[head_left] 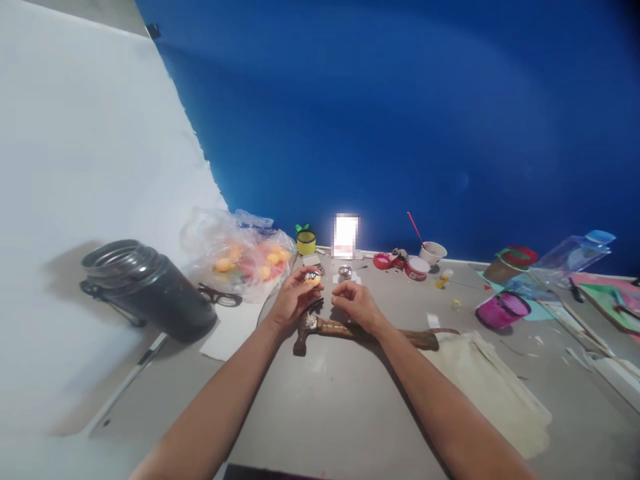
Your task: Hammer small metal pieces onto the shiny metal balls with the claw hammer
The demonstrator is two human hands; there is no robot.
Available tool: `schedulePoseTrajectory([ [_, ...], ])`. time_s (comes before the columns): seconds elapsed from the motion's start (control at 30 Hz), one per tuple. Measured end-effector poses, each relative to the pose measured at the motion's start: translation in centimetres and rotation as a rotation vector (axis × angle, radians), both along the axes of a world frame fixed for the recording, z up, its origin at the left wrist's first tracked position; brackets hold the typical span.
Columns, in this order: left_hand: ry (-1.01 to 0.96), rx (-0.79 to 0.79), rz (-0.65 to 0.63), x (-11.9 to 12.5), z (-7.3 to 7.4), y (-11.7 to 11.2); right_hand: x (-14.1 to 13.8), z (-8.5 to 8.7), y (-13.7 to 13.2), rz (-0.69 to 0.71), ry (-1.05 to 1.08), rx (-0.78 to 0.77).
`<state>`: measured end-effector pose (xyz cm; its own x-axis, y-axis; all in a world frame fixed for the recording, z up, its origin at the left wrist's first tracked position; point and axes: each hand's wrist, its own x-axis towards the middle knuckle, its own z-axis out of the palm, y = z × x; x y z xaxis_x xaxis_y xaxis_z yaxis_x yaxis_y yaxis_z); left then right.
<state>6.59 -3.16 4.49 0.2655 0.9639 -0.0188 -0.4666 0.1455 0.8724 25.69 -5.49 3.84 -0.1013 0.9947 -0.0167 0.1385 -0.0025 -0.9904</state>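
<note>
My left hand is closed around a small round ball, shiny silver on top and yellow-orange below. My right hand hovers just to the right of it, fingers curled with thumb and fingertips close together. Whether anything tiny sits in that pinch I cannot make out. Below both hands a claw hammer lies on the table, its metal head to the left and its worn wooden handle partly covered by my right forearm. Just beyond the hands a small silver, foil-like piece rests on something white.
A dark flask leans at left by black glasses and a plastic bag of orange balls. Behind stand a yellow cup, a red-lidded tub and a white cup. Rightward are a beige cloth and a magenta container.
</note>
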Motion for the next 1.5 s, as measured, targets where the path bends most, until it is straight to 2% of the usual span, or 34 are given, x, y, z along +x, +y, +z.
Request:
schedulePoseTrajectory([
  [0.2, -0.096, -0.11, -0.124, 0.4, 0.2, -0.2, 0.7, 0.3, 0.1, 0.015, 0.034, 0.028],
  [0.4, -0.125, -0.131, -0.139, 0.9, -0.4, -0.3, 0.8, 0.1, 0.3, 0.027, 0.083, -0.001],
  [0.6, -0.215, -0.238, -0.157, 1.2, -0.9, -0.2, 0.6, 0.0, 0.1, 0.046, 0.132, -0.018],
  [0.73, -0.264, -0.207, -0.128, 1.3, -0.4, -0.3, 0.5, -0.1, 0.2, 0.067, 0.208, -0.049],
  [0.93, -0.226, -0.176, -0.171, 0.9, 0.6, -0.5, 0.8, -0.3, 0.6, -0.028, 0.391, -0.143],
  [1.17, -0.238, -0.232, -0.162, 0.9, -0.5, -1.5, 0.9, -0.1, 0.5, 0.018, 0.538, -0.209],
  [1.33, -0.213, -0.18, -0.187, 0.4, -0.8, -2.0, 0.8, -0.1, 0.2, 0.11, 0.572, -0.231],
  [1.5, -0.24, -0.209, -0.139, 0.2, -1.1, -1.7, 0.6, 0.0, -0.1, 0.129, 0.571, -0.237],
])
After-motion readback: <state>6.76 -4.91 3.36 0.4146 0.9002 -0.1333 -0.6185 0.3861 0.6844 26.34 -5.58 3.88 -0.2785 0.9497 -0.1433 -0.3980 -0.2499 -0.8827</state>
